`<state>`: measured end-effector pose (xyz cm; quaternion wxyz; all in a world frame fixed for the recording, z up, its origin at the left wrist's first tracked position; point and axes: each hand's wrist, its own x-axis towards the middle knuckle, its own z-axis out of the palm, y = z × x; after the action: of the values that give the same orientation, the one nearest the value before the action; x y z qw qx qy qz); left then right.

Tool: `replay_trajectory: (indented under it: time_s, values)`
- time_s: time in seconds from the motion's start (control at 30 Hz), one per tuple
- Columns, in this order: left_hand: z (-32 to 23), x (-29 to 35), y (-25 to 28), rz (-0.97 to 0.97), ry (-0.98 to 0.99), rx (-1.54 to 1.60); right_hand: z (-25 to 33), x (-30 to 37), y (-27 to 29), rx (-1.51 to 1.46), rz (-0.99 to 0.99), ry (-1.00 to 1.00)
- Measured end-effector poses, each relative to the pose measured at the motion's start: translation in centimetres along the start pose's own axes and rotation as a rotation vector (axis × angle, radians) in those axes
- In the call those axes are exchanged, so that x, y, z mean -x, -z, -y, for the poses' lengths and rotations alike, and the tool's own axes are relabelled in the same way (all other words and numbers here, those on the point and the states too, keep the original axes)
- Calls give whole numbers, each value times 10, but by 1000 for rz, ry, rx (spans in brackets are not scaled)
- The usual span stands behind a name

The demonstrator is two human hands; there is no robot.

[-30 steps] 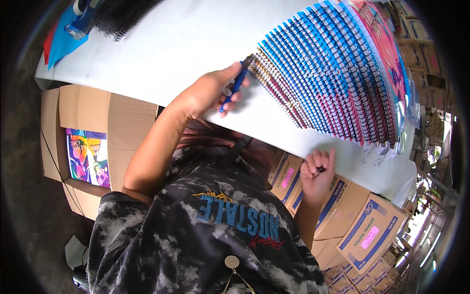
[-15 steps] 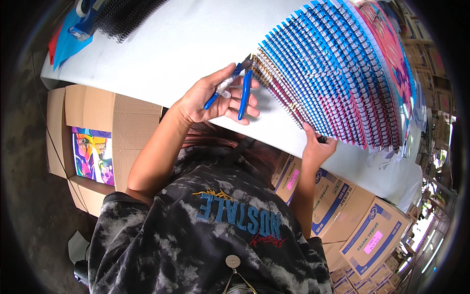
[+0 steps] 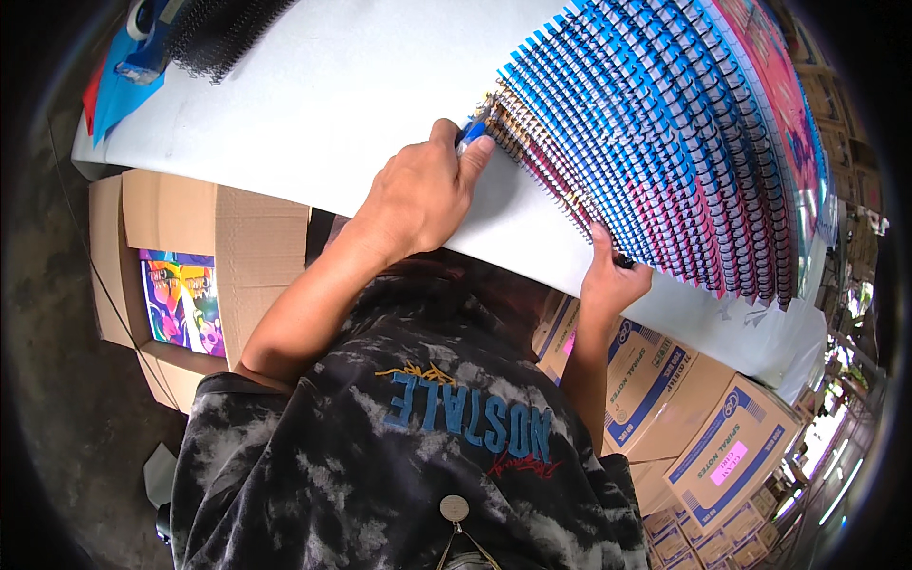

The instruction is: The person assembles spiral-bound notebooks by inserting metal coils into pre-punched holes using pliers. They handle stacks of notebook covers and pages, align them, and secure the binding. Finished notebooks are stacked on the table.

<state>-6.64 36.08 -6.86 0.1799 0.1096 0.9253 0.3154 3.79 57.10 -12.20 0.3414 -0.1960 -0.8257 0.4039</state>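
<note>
My left hand (image 3: 418, 195) is closed around blue-handled wire cutters (image 3: 472, 133); its back faces up and hides most of the handles. The cutters' dark jaws meet the upper left corner of a fanned row of spiral notebooks (image 3: 627, 142), at the end of the nearest coil. Black coils run along the notebooks' blue and pink edges. At the row's lower end my right hand (image 3: 616, 275) grips the near notebooks, with the thumb up along the coils. A small dark piece shows beside its fingers, too small to name.
The notebooks lie on a white table (image 3: 332, 104). Black loose coils (image 3: 223, 38) and a blue tape dispenser (image 3: 142, 57) are at the far left. An open carton (image 3: 256, 271) with colourful covers stands below the table's left edge; closed cartons (image 3: 731, 456) are stacked at lower right.
My left hand has turned over, palm now hidden, and closed on the cutter handles, which stood spread apart before. The right hand stays at the row's lower end.
</note>
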Motion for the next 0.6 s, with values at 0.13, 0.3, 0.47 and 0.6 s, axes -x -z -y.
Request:
replay_trajectory:
  time_s: [0.13, 0.3, 0.47, 0.6]
  values:
    - [15, -8, 12, 512, 221, 1175, -10, -5, 1, 134, 60, 73]
    - [24, -17, 10, 665, 302, 1569, -1, -2, -2, 79, 51, 32]
    - [9, -13, 17, 175, 98, 249, 14, -4, -1, 87, 95, -58]
    - [5, -16, 23, 378, 166, 404, 4, -8, -3, 244, 45, 182]
